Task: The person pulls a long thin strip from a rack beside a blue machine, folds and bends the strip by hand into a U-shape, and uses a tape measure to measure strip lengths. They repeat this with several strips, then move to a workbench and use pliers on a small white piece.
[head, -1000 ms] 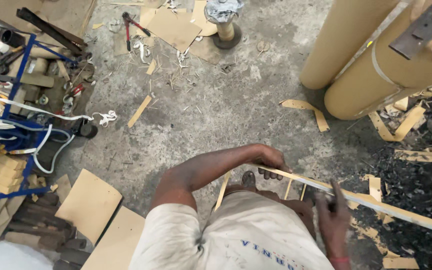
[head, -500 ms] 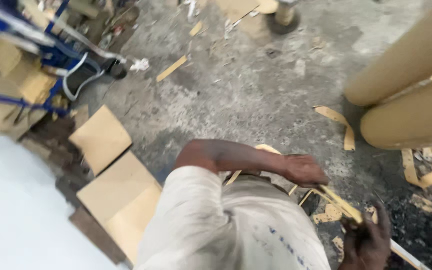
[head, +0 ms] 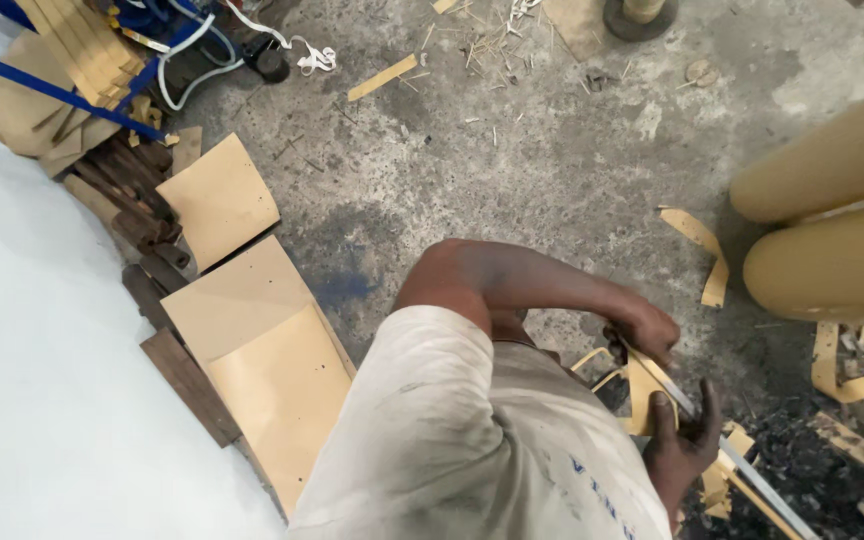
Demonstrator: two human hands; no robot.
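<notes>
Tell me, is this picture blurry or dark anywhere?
Head view: mostly sharp and evenly lit, no hard shadows or glare. The grey concrete floor shows clear grit. The left hand and right hand on the long thin pale strip are slightly soft. The big white area at left is washed out, without detail.

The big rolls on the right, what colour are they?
The rolls are tan, like cardboard. The head view shows them best.

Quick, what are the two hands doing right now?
Left hand: closed around the upper end of the long thin strip.
Right hand: closed on the same strip, lower down.
</notes>
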